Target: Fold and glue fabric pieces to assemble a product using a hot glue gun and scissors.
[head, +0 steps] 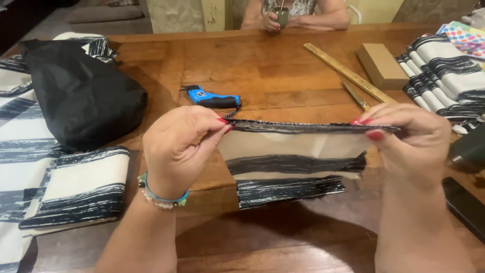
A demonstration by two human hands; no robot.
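I hold a cream fabric piece with black brush-stroke stripes (pixel 293 151) stretched between both hands above a wooden table (pixel 283 71). My left hand (pixel 177 146) pinches its top left corner between thumb and fingers. My right hand (pixel 409 139) pinches the top right corner. The top edge is pulled taut and level, and the cloth hangs down from it, its lower end folded onto the table.
A blue glue gun (pixel 212 97) lies behind the cloth. A wooden ruler (pixel 348 73), scissors (pixel 356 96) and a cardboard box (pixel 381 65) sit to the right. Striped fabric stacks (pixel 444 65) lie right and left (pixel 76 189), beside a black bag (pixel 81 96). Another person's hands (pixel 275 20) hold a cup opposite. A dark phone (pixel 465 205) lies near the right edge.
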